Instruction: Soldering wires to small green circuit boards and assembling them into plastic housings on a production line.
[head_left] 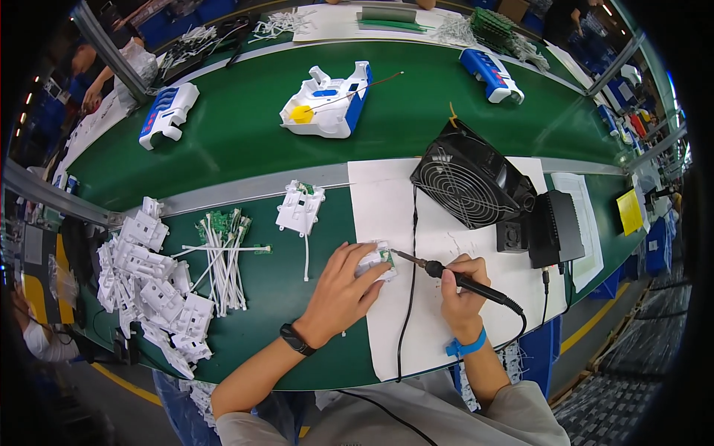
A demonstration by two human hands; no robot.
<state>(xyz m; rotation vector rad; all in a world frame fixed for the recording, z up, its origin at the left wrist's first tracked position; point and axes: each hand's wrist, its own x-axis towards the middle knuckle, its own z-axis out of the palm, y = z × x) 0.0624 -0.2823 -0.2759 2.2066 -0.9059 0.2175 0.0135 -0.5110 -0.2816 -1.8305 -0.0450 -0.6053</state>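
My left hand (344,295) is closed on a small white plastic housing (374,262) that lies on the white sheet, its fingers covering much of it. A bit of green circuit board (386,257) shows at the housing's right side. In my right hand (464,291) is a soldering iron (470,283), gripped like a pen. Its tip points left and reaches the board's edge; whether it touches cannot be seen. Another white housing with a green board and a white cable (299,211) lies beyond my left hand.
A black fan (474,175) with a wire guard stands behind my right hand, beside a black box (556,229). White housings (155,279) are heaped at left, next to cabled green boards (223,260). Blue-and-white shells, one open (326,104), sit on the green conveyor (245,111).
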